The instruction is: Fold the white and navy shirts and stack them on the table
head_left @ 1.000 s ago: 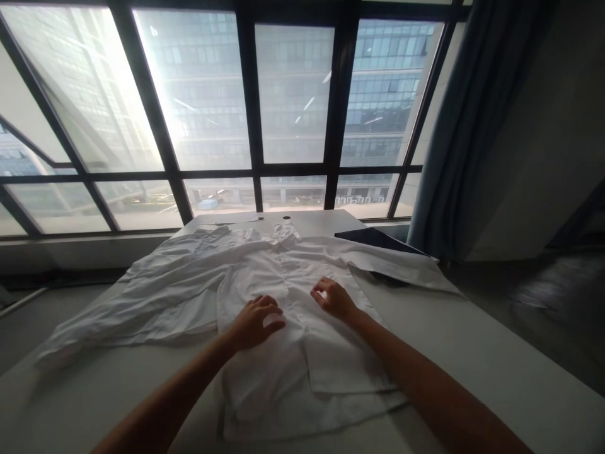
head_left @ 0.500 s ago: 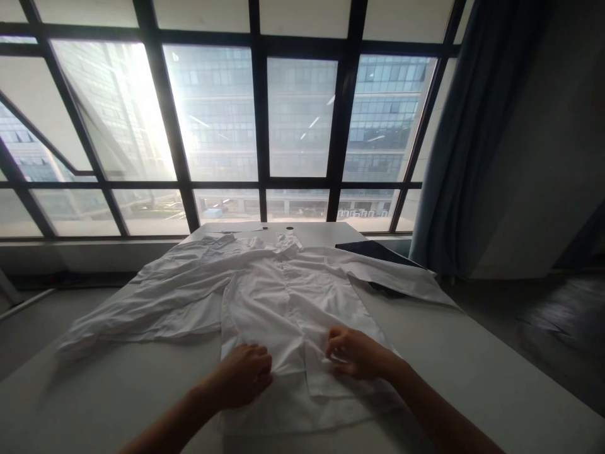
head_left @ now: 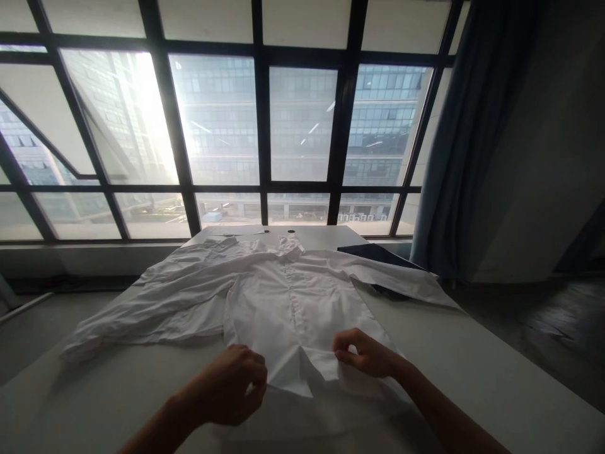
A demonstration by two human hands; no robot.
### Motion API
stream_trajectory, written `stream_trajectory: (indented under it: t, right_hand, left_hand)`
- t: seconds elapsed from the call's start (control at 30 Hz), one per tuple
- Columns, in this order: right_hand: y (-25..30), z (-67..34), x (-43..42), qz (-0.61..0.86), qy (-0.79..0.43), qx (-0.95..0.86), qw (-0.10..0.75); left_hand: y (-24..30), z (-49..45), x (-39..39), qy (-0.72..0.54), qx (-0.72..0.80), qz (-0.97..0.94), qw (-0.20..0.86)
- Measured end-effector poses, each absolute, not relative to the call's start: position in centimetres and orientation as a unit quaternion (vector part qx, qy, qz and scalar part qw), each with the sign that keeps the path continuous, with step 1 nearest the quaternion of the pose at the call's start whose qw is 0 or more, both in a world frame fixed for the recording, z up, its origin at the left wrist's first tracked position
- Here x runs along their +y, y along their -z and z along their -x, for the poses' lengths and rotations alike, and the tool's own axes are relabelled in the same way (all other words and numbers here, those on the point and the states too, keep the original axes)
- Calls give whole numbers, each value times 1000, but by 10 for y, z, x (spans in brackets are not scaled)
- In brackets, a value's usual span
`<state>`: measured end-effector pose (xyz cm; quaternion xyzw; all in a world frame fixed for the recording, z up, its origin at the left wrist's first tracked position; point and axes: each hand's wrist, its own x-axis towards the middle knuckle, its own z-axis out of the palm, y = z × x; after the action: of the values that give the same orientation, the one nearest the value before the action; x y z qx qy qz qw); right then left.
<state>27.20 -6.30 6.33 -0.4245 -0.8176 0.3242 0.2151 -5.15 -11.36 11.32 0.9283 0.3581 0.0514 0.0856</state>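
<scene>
A white button-up shirt (head_left: pixel 269 302) lies spread front side up, its collar at the far end and its hem toward me. My left hand (head_left: pixel 236 384) is closed on the hem at the left front panel. The right front panel is pinched between thumb and fingers of my right hand (head_left: pixel 363 353). Between my hands the front edges part in a small gap, and the cloth there is lifted a little. One sleeve (head_left: pixel 406 277) stretches out to the right. The other sleeve lies to the left, against more crumpled white cloth (head_left: pixel 193 255).
The shirt rests on a long white table (head_left: pixel 472 359). A dark folded cloth (head_left: pixel 378 252) lies partly under the right sleeve. Two dark round holes show at the table's far end, before tall windows (head_left: pixel 302 126). A blue curtain (head_left: pixel 444 189) hangs at the right.
Both hands have taken hold of the shirt's front hem and raised it slightly. The front panels look flatter and the hem edges have moved up off the lower layer.
</scene>
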Motion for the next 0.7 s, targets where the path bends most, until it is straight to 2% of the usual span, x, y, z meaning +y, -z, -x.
stream_trajectory:
  t: [0.17,0.23,0.3,0.37,0.47,0.57,0.7]
  right_hand:
    - [-61,-261,-67,378,-363,-838,150]
    - [-62,-265,-63,395,-350,-836,153]
    - [-62,-276,-55,461,-284,-823,171]
    - [-58,-293,-44,554,-179,-795,171]
    - [-46,-322,-28,691,-53,-709,129]
    - [-34,-345,-19,767,-60,-633,85]
    - [-32,-357,-15,758,-130,-633,85]
  left_hand:
    - [-115,62,-108,68,405,-864,292]
    - [-114,69,-102,103,464,-815,332]
    - [-112,79,-94,108,557,-773,284]
    - [-108,89,-83,86,640,-745,166]
    - [-101,102,-69,56,703,-707,39]
    - [-96,112,-61,60,713,-696,66]
    - [-86,123,-59,73,718,-676,149]
